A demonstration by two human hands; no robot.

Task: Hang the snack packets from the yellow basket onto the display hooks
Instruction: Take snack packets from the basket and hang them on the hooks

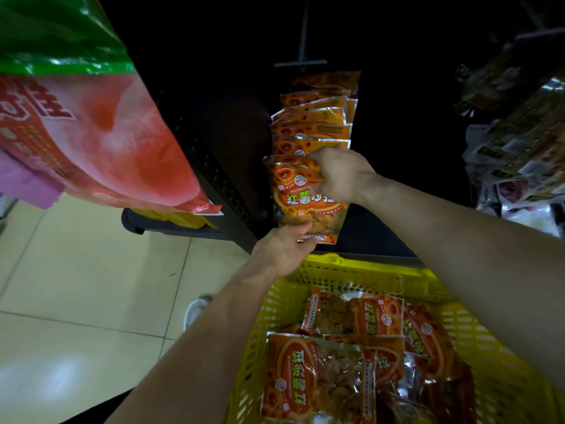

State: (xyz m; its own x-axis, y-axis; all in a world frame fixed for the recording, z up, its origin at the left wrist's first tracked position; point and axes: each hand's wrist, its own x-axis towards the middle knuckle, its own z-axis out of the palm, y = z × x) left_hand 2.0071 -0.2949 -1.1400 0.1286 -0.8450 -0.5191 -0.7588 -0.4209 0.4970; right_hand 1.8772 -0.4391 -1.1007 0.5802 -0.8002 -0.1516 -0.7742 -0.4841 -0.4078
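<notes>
Head view: an orange foil snack packet [305, 206] is pinched at its top by the right grip [339, 175] and at its bottom edge by the left grip [284, 252], above the yellow slotted plastic basket [336, 267].

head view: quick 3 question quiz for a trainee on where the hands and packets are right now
1. True or false: the yellow basket holds more packets.
2. Fill in: the fingers of the left hand pinch the front packet at its ___ end.
3. Which hand grips the top of the front packet? A) left hand B) right hand C) neither
Key: 1 true; 2 bottom; 3 B
</notes>
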